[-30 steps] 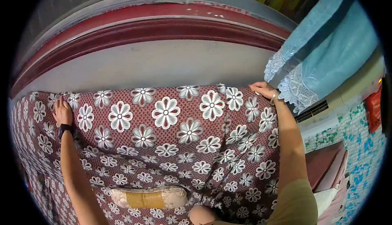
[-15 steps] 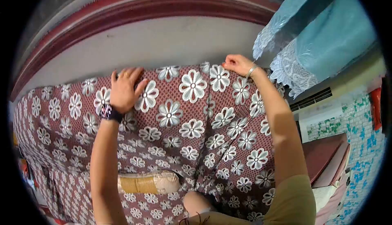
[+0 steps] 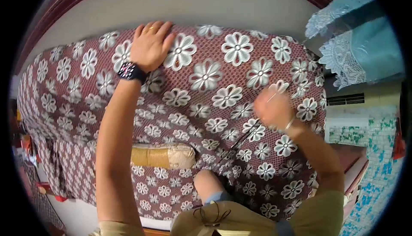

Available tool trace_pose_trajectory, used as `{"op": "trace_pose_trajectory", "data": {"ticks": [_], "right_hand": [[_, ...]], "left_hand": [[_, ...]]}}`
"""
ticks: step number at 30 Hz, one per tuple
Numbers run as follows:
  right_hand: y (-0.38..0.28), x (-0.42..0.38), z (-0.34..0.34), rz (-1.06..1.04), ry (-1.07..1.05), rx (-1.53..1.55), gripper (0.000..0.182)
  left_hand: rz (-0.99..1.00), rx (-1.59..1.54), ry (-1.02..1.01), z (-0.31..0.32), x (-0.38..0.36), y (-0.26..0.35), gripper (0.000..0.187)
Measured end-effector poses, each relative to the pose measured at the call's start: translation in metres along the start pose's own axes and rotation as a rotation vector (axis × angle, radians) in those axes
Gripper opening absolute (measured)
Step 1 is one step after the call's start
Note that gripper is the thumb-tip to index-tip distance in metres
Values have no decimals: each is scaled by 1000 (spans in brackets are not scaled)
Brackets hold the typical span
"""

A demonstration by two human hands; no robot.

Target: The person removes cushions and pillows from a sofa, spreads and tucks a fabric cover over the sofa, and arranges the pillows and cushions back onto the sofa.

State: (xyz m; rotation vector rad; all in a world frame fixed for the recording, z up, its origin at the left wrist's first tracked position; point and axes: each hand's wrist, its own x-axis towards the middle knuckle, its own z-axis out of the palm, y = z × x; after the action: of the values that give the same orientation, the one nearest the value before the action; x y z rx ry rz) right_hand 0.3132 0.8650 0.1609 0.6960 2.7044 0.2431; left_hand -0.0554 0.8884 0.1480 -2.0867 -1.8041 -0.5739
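A maroon cloth with white flowers (image 3: 237, 48) covers a long padded piece of furniture from its back edge down to the front. My left hand (image 3: 151, 47), with a dark watch on the wrist, lies flat with fingers apart on the cloth at the top of the backrest. Over the cloth on the right side, my right hand (image 3: 274, 108) is smeared by motion, and its fingers cannot be made out. Some creases gather in the cloth below it. A yellow and cream cushion-like piece (image 3: 163, 157) rests beside my left forearm.
A grey wall panel with a dark red border (image 3: 206, 4) is behind the cloth. Blue lace-edged fabric (image 3: 373, 51) hangs at the upper right. Dark red folded items (image 3: 346, 156) are at the right, by a patterned wall covering (image 3: 377, 171). My bent knee (image 3: 208, 186) rests on the cloth.
My right hand has left the cloth's top edge and moved down over its surface. Near the top, the upright fold has flattened out. The view has shifted, and my left hand still lies on the edge.
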Motion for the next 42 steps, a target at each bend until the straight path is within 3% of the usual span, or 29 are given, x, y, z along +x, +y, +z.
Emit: {"op": "trace_pose_trajectory", "data": {"ticks": [1, 2, 6, 9, 12, 19, 22, 24, 26, 27, 28, 29, 30, 32, 34, 36, 38, 39, 40, 42], "right_hand": [[-43, -4, 7, -146, -365, 129, 12], [-71, -30, 64, -295, 39, 266, 19], [-89, -25, 128, -93, -516, 70, 51], [-84, -16, 135, -111, -679, 35, 61], [-81, -24, 164, -116, -589, 53, 61], [-97, -10, 185, -21, -417, -109, 40], [-122, 28, 163, 320, -462, -43, 34], [-161, 43, 160, 579, -301, -3, 30], [-206, 79, 147, 661, -702, 130, 30], [-232, 87, 142, 556, -760, 334, 39], [-280, 79, 180, 553, -460, 323, 56], [-311, 71, 175, 534, -361, 500, 67], [-336, 66, 168, 511, -253, 676, 79], [-365, 62, 153, 359, -153, 635, 96], [-384, 66, 159, 257, -158, 656, 104], [-390, 69, 158, 286, -164, 633, 99], [-385, 71, 151, 235, -213, 595, 95], [-384, 65, 149, 186, -180, 556, 86], [-385, 56, 152, 148, -224, 379, 71], [-378, 44, 178, 215, -311, 464, 46]], "left_hand": [[-15, 12, -47, 0, -1, -1, 50], [-25, 22, -93, -2, -4, -1, 54], [-37, 168, -155, -17, -31, 8, 65], [-55, 187, -84, -23, -42, 0, 57], [-93, 90, 23, -12, -44, -7, 51], [-79, 57, 168, 0, -48, -14, 45], [-55, 84, 216, 7, -48, -16, 44], [-6, 62, 182, 1, -53, -13, 45], [-48, 34, 272, -12, -49, -12, 35], [-61, 4, 242, -14, -48, -10, 35], [-78, -24, 210, -15, -50, -8, 35], [-49, -13, 390, -3, -52, -11, 33], [-69, -37, 355, -2, -55, -11, 35], [-92, -109, 536, 7, -59, -16, 41], [-86, -193, 512, 12, -78, -18, 62], [-75, -356, 521, 12, -133, 14, 71], [173, -458, 654, 18, -182, 42, 52], [264, -394, 438, 23, -239, 53, 61], [215, -285, 148, 16, -300, 68, 64], [545, -95, -509, 6, -409, 85, 59]]}}
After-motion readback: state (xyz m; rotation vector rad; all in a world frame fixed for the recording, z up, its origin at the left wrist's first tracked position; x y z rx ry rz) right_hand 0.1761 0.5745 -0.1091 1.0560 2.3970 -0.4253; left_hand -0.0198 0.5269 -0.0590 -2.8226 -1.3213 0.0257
